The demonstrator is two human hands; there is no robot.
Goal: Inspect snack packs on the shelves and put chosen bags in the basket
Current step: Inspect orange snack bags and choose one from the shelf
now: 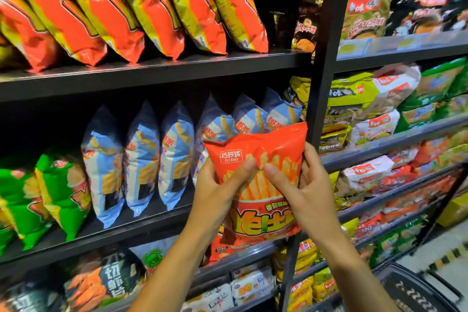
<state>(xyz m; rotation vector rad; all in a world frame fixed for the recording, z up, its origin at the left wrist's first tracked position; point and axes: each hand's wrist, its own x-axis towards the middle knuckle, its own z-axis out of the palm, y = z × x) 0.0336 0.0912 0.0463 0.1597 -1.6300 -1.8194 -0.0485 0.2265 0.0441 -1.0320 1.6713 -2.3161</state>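
Two hands hold a red snack bag [263, 175] before stocked shelves [152, 68]. Left hand [220, 192] and right hand [301, 185] fingers clamp its sides, thumbs pressing the front.

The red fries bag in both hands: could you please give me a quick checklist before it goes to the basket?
1. Red fries bag held by both hands: ok.
2. Left hand thumb on bag front: ok.
3. Right hand gripping the right edge: ok.
4. Bag lifted off the shelf: ok.
5. Basket visible at lower right: ok.
6. Room inside basket: cannot tell.
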